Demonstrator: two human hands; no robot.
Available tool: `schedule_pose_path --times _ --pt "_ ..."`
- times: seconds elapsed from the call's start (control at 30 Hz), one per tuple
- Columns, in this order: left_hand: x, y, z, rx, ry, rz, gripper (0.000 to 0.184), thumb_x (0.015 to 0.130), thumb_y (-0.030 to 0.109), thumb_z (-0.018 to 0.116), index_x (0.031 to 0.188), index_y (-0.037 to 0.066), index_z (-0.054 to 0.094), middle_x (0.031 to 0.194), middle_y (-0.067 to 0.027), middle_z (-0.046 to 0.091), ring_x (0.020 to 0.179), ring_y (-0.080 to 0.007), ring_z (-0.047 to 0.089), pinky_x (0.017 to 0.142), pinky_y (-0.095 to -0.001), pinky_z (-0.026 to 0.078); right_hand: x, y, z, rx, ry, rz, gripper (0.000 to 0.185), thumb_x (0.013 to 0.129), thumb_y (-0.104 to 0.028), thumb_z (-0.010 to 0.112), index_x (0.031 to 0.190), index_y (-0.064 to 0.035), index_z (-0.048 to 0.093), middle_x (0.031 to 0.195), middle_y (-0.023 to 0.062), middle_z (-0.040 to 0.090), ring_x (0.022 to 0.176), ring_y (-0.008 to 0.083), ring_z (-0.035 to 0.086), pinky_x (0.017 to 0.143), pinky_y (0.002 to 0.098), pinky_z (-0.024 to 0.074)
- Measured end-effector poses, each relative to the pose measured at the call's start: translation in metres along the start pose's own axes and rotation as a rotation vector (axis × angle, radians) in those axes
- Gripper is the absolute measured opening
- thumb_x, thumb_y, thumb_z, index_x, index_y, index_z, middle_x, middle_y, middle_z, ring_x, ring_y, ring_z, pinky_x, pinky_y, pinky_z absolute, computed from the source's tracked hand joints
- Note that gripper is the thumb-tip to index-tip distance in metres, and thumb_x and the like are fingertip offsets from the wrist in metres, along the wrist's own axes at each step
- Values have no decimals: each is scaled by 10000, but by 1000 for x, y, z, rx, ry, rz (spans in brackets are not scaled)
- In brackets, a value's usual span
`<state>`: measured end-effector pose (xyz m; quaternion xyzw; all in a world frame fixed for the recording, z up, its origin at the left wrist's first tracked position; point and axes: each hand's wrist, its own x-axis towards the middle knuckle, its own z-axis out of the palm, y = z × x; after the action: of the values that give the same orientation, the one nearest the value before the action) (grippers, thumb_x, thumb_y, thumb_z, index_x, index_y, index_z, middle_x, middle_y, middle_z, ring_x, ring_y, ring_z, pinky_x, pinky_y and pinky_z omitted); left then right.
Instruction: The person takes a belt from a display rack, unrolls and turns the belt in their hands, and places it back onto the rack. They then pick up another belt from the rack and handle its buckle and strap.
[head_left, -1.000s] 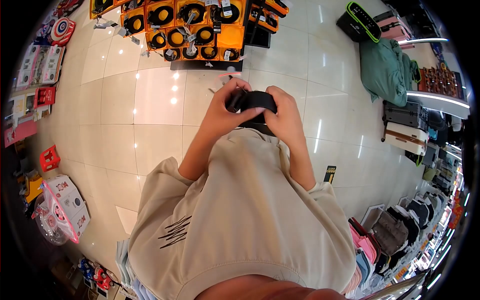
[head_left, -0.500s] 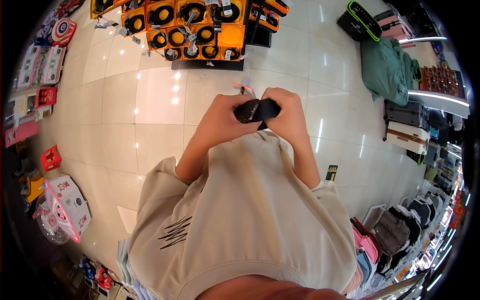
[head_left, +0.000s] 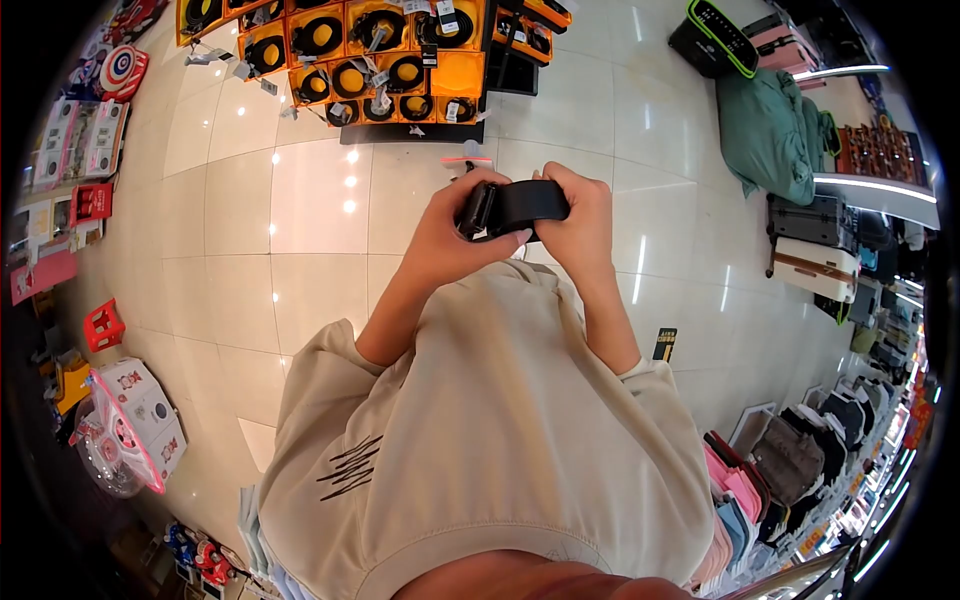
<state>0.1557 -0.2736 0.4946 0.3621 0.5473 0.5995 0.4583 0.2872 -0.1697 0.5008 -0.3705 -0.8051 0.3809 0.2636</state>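
Between left grip [head_left: 448, 226] and right grip [head_left: 580, 214] sits a black belt [head_left: 528, 204].

Smooth, mostly matt black strap [head_left: 530, 203] above glossy floor tiles [head_left: 420, 200].

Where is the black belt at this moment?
The black belt is above centre in the head view, held between the right hand and the left hand.

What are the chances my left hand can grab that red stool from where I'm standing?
Probably not: your left hand is taken up with the coiled black belt, and the red stool looks beyond arm's reach, though the tiled floor between seems open for walking over.
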Motion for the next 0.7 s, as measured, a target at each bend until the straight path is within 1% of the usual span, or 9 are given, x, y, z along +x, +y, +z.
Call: schedule_pose_path --times 0.07,0.13,0.23,0.33,0.43,0.47,0.57,0.6,0.7 --pt "0 -5 -3 94 -60 -28 296 691 11 759 913 36 564 788 24 561 697 -40 497 619 -205 413 0 -8 -5 -63 -48 -32 144 637 45 620 727 -23 529 583 148 494 545 329 433 528 318 397" --pt "-1 -10 -6 117 21 79 267 703 -10 731 897 38 554 795 20 552 710 -49 495 634 -201 406 0 -19 -10 -63 -115 -46 158 633 39 640 737 -23 539 604 142 511 553 309 463 545 319 402" --pt "-2 -8 -2 -69 119 95 248 708 -45 698 885 41 546 813 17 541 739 -66 499 666 -206 410 -5 -7 3 232 49 -83 135 673 34 647 744 -22 548 639 73 545 586 185 512 570 280 398" --pt "-4 6 11 -312 180 41 261 694 -77 679 883 42 543 830 16 535 763 -80 503 696 -217 419 -17 -14 32 771 200 192 101 716 36 640 729 -15 554 680 -10 531 673 69 488 583 243 381" --pt "-1 5 12 -251 151 33 279 679 -86 682 884 42 542 834 15 541 765 -81 509 700 -221 428 -18 -2 35 770 219 186 80 747 48 613 721 -12 567 695 -61 497 710 24 443 583 221 365" --pt "0 3 11 -184 128 35 284 674 -85 686 884 41 542 834 14 545 762 -79 512 697 -222 431 -17 10 23 546 102 159 102 690 56 629 728 -21 573 658 -18 507 659 85 488 572 258 380" --pt "-2 1 6 79 160 98 280 682 -68 701 887 41 545 836 11 551 753 -75 519 675 -219 430 -3 -1 -6 -67 38 -107 152 626 48 642 735 -29 568 635 64 506 624 214 513 557 289 383" --pt "-3 0 3 90 104 81 280 683 -65 704 888 41 546 840 10 556 753 -76 523 674 -222 434 -2 -6 -10 -130 -3 -88 198 571 29 657 730 -33 555 651 137 485 642 324 486 554 313 390" --pt "-3 -1 0 45 35 77 279 686 -60 708 890 41 547 844 9 566 752 -76 532 675 -231 446 -5 -8 -9 -33 -11 -65 164 626 40 641 742 -27 546 655 77 523 639 235 527 572 284 405"
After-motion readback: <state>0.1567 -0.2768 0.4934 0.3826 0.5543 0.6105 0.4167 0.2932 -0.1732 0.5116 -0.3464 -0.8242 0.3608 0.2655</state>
